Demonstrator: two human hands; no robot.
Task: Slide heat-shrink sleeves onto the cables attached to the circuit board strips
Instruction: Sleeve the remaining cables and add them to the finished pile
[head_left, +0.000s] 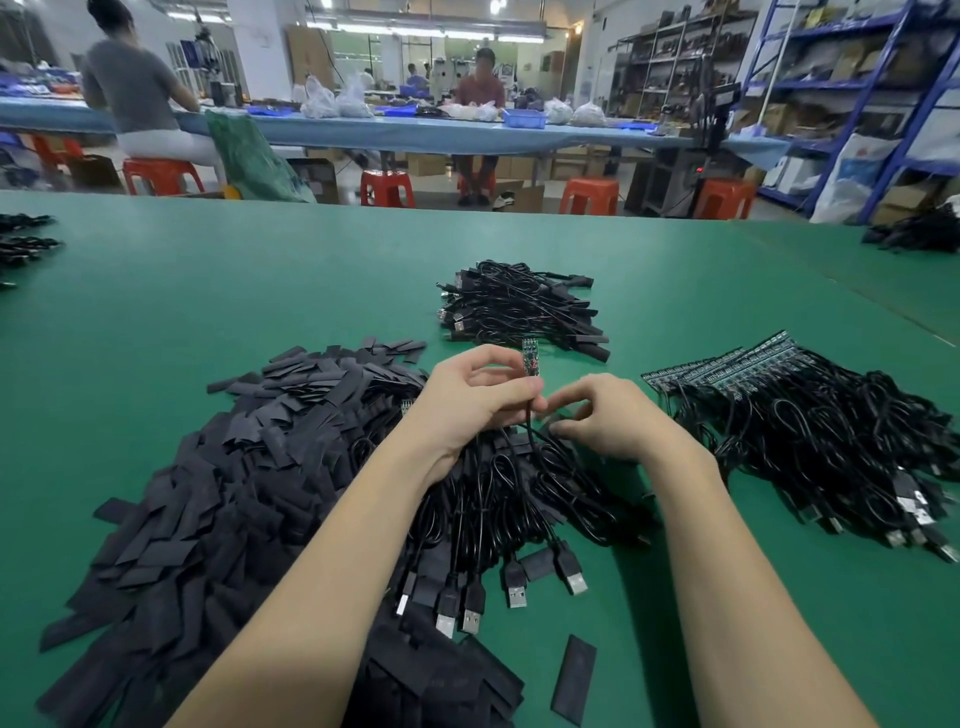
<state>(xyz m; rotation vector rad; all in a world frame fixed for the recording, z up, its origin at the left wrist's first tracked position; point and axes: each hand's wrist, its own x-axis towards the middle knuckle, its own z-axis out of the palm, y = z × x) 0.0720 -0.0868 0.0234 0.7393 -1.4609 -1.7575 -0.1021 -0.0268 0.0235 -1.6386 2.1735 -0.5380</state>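
My left hand (480, 397) pinches a small circuit board strip (531, 357) upright at the base, where its black cable (530, 434) hangs down into the bundle below. Just to the right, my right hand (605, 415) hovers with curled fingers at the cable; whether it holds a sleeve cannot be seen. A large heap of flat black heat-shrink sleeves (244, 467) lies to the left. Under my wrists sits a bundle of USB cables (498, 519) with plugs pointing toward me.
A pile of cables with bare board strips (810, 431) lies at the right. Another pile of cables (519, 306) sits further back. One loose sleeve (574, 678) lies near the front edge of the green table (208, 291). People work at a far bench.
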